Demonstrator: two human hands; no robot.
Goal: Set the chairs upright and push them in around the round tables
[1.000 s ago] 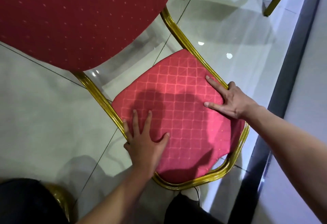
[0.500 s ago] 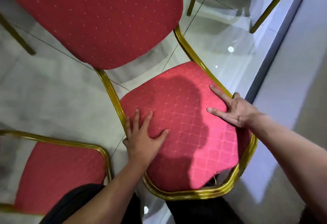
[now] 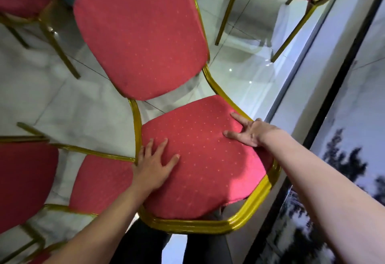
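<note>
The chair (image 3: 158, 101) has tipped up from the floor, its backrest raised, more chairs (image 3: 100, 180) showing.

A single wide-angle camera worn on the person's head looks forward and steeply down, close over a red chair (image 3: 200, 159) whose seat fills the middle of the picture while its backrest rises toward the top edge. Both forearms enter from the bottom corners, the left hand (image 3: 154, 167) and right hand (image 3: 250, 132) lying near the centre, and straight lines such as the dark wall strip (image 3: 325, 122) on the right bend with the lens. No second view is given, so nothing is shared.
</note>
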